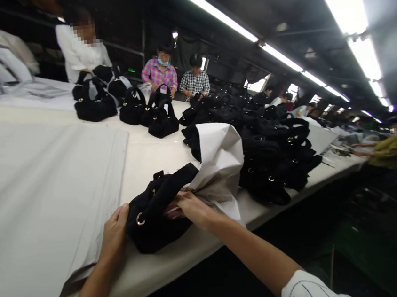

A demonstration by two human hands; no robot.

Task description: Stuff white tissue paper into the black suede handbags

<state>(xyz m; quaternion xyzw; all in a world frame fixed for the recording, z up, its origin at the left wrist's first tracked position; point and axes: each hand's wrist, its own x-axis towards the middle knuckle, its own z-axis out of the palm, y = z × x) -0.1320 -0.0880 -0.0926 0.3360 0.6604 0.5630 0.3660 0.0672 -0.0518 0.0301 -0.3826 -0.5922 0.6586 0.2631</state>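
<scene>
A black handbag (157,233) with gold eyelets lies on its side near the table's front edge, its mouth facing right. My left hand (117,230) is pressed around the bag's left end, holding it; some of its fingertips are hidden. Into the bag's mouth reaches my right hand (192,210), its fingers out of sight inside. A crumpled sheet of white paper (220,153) sticks out of the mouth and rises above my right wrist. How far the paper goes into the bag is hidden.
A stack of large white paper sheets (47,197) covers the table's left part. Many black handbags (270,160) are heaped to the right, and several stand farther back (163,121). Co-workers (160,72) are across the table. The table's front edge (202,247) runs close by.
</scene>
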